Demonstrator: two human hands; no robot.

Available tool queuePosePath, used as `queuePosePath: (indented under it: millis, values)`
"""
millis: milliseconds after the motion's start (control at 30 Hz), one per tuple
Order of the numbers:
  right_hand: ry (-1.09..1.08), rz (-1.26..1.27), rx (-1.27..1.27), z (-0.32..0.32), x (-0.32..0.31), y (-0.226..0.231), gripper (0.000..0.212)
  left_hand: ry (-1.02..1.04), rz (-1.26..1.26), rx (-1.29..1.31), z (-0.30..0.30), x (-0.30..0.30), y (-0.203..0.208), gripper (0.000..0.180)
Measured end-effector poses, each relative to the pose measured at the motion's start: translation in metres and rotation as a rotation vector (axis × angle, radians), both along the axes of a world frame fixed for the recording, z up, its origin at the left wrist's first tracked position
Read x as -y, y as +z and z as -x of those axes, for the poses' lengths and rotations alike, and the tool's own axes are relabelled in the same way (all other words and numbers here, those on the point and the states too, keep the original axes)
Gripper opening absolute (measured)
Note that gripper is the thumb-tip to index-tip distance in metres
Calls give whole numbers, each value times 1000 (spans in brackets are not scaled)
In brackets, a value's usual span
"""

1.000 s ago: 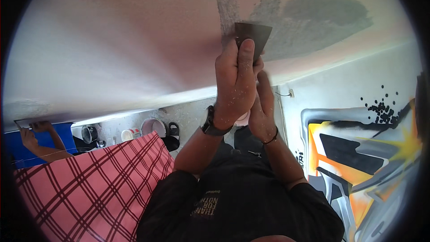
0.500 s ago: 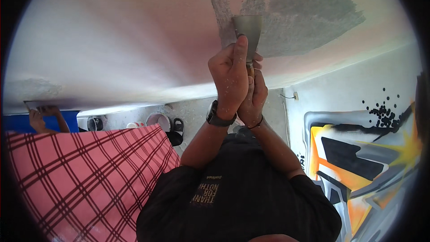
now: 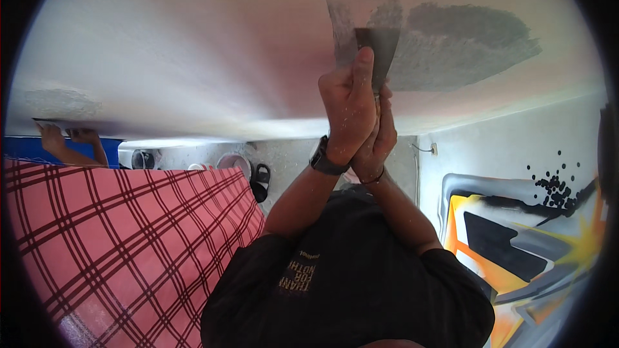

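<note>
Both my hands are closed on one wide-bladed putty knife (image 3: 383,48), raised against the pale wall (image 3: 258,45). My left hand (image 3: 348,106), with a dark watch at the wrist, grips it with the thumb laid up along the blade. Just behind and to the right, my right hand (image 3: 383,138) wraps the handle, which is mostly hidden by the fingers. The blade lies over the lower left part of a rough grey patch (image 3: 451,58) on the wall. Whether its edge presses on the surface, I cannot tell.
At the far left a co-worker's hands (image 3: 55,142) hold a flat blade near another grey patch (image 3: 61,100). A pink plaid cloth (image 3: 142,232) spreads at lower left. Beyond it are a bucket (image 3: 235,164) and slippers (image 3: 261,177). A painted wall (image 3: 516,238) stands at right.
My hands, the putty knife and the wall patch have shifted together to the right in view. The blade looks darker, as if tilted differently. The co-worker's hands have moved slightly.
</note>
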State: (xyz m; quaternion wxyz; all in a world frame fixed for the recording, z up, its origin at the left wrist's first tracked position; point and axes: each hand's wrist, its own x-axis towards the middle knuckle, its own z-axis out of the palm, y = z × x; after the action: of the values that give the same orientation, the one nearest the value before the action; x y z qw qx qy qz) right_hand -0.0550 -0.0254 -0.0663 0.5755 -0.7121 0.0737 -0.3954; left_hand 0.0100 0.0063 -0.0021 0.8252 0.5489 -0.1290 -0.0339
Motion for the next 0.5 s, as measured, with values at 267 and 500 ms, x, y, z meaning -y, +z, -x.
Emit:
queuePosePath:
  millis: [267, 500]
  values:
    - [-61, 108, 4, -6, -10, -11, 45, -53, 54, -14, -8, -10, 7, 52]
    - [67, -13, 98, 5, 15, 11, 42, -161, 3, -75, -1, -42, 4, 54]
